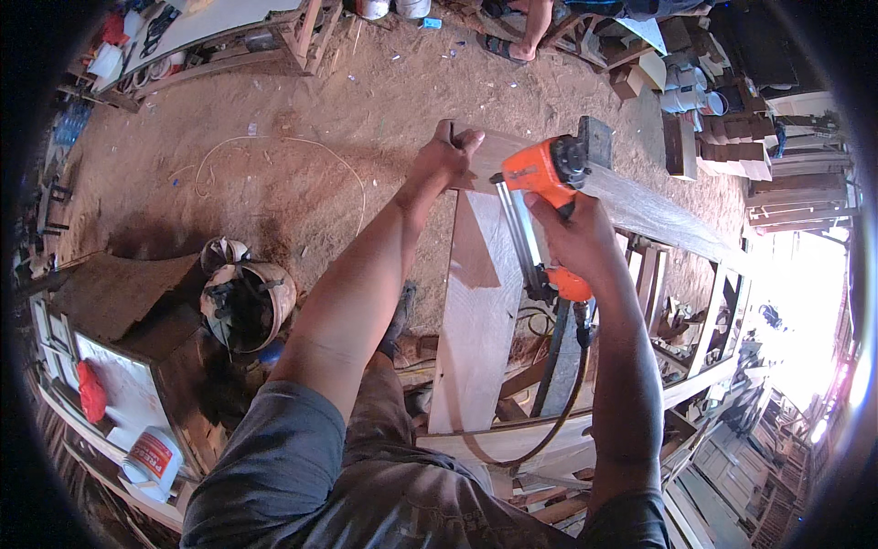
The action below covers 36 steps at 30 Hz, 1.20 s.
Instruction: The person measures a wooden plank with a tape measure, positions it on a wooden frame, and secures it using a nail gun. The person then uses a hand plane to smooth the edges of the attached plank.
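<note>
My right hand is wrapped round the handle of an orange pneumatic nail gun. Its silver magazine slants down toward me, and a dark air hose hangs from the handle's base. The gun's nose is above a wooden frame, near the joint of a long rail and a wide pale plank; whether it touches the wood I cannot tell. My left hand grips the rail's left end, its fingers closed round the corner. Beyond the gun, a dark wood block sits against the rail.
On the left, a bucket with dark contents stands beside a brown cabinet. A labelled can is nearby. A workbench stands far left. Another person's sandalled foot is at the top. Timber and cartons line the right; a thin cord crosses the dirt floor.
</note>
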Available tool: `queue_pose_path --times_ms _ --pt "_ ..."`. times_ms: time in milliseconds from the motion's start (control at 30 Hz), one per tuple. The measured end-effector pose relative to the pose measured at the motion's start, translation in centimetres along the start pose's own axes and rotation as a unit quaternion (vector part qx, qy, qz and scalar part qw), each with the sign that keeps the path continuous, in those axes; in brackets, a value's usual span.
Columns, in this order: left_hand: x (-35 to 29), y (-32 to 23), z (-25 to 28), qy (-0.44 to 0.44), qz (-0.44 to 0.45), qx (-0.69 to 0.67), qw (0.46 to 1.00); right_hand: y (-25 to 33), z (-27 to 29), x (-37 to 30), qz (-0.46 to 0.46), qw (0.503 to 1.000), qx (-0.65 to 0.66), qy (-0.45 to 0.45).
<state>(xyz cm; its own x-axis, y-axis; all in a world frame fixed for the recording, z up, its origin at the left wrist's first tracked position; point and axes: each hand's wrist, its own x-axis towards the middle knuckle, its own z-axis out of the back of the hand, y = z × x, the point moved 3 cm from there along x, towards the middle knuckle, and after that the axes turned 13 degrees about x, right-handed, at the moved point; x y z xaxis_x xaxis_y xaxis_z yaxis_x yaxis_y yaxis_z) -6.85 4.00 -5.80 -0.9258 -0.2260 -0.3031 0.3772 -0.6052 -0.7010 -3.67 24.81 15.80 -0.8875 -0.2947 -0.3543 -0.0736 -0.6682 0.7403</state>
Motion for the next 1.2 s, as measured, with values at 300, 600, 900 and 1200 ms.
queue_pose_path --times_ms 300,600,900,1200 --pt "-0.1 0.1 0.2 0.017 0.016 0.036 0.999 -1.7 -1.2 0.9 -0.025 0.992 -0.127 -0.011" --pt "-2.4 -2.0 2.2 0.004 0.074 -0.032 0.997 -0.5 -1.1 0.3 -0.023 0.993 -0.116 -0.006" --pt "-1.3 -0.8 1.2 -0.02 0.025 0.033 0.999 0.6 -2.3 -0.2 0.019 0.992 -0.118 -0.025" --pt "-2.4 -1.8 2.1 -0.017 0.055 0.0 0.998 -0.2 -1.6 0.8 -0.006 0.995 -0.1 -0.029"
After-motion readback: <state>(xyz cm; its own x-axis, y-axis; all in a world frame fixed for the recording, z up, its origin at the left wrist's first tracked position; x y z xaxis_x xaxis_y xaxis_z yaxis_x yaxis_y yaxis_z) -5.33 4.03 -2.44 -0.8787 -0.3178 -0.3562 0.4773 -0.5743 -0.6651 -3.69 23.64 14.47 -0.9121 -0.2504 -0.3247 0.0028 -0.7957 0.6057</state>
